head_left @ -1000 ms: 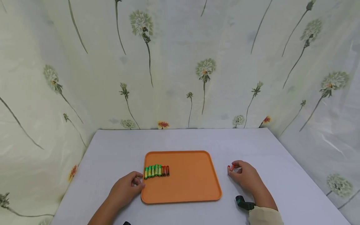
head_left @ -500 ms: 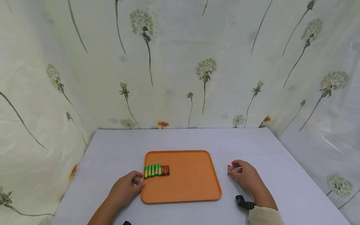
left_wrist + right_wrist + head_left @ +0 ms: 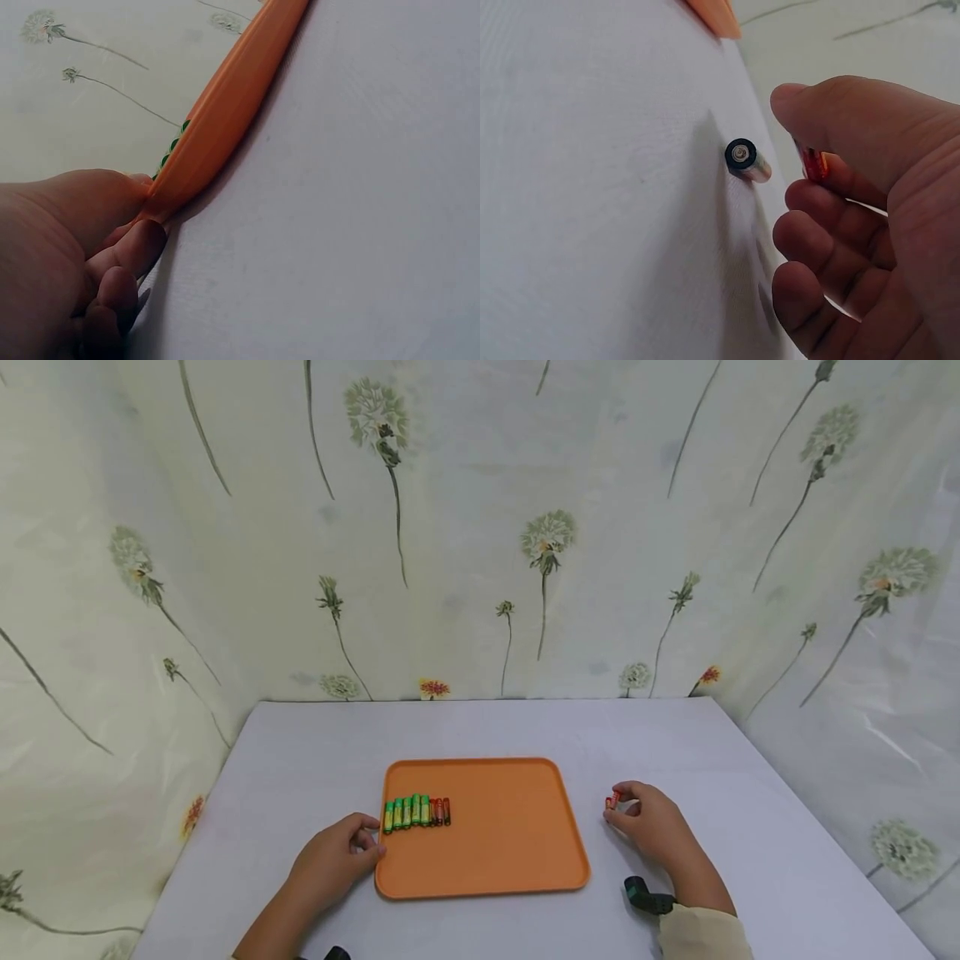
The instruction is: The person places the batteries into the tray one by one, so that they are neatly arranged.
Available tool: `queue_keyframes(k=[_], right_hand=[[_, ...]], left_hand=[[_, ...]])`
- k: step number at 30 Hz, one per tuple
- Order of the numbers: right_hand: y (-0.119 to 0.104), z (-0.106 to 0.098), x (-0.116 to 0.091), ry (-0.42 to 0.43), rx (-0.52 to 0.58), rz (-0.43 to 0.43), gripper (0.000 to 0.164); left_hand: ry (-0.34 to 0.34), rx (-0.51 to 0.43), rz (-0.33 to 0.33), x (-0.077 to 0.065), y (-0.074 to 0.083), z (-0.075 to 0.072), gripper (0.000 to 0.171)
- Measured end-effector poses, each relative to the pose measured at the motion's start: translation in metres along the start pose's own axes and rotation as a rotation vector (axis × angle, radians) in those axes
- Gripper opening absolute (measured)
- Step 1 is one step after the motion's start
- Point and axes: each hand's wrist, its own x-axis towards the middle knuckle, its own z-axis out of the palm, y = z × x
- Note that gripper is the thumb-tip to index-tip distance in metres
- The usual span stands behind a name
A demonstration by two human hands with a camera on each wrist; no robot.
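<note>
An orange tray lies on the table. On its left part stands a side-by-side row of several green-and-yellow batteries, followed by slimmer red batteries. My left hand pinches the tray's left rim, thumb on top and fingers below it in the left wrist view. Right of the tray, my right hand pinches a red battery between thumb and fingers, much of it hidden by the thumb. Another battery lies on the table just past the thumb tip, its black end facing the right wrist camera.
A white-covered table carries everything. Behind it and at both sides hangs a pale sheet printed with dandelions. A black wrist device sits at the right wrist, by a beige sleeve.
The right hand has shifted slightly left, bringing its battery closer to the one on the table in the head view. The left hand stays at the tray rim. The head view has tilted slightly.
</note>
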Motion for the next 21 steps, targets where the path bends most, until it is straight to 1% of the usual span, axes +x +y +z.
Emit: queue_keyframes(k=[5,9,15,21], right_hand=[[-0.004,0.001,0.001,0.007,-0.003,-0.011,0.061],[-0.009,0.004,0.004,0.003,-0.006,-0.038,0.058],[-0.025,0.007,0.01,0.003,-0.035,-0.099,0.057],[-0.038,0.007,0.013,0.009,-0.052,-0.141,0.055]], left_hand=[[0.002,-0.006,0.0,0.0,-0.001,0.0,0.032],[0.002,-0.007,-0.003,0.001,-0.002,0.001,0.032],[0.017,0.001,0.009,0.001,-0.001,0.001,0.031],[0.023,0.0,0.018,0.0,-0.001,-0.001,0.03]])
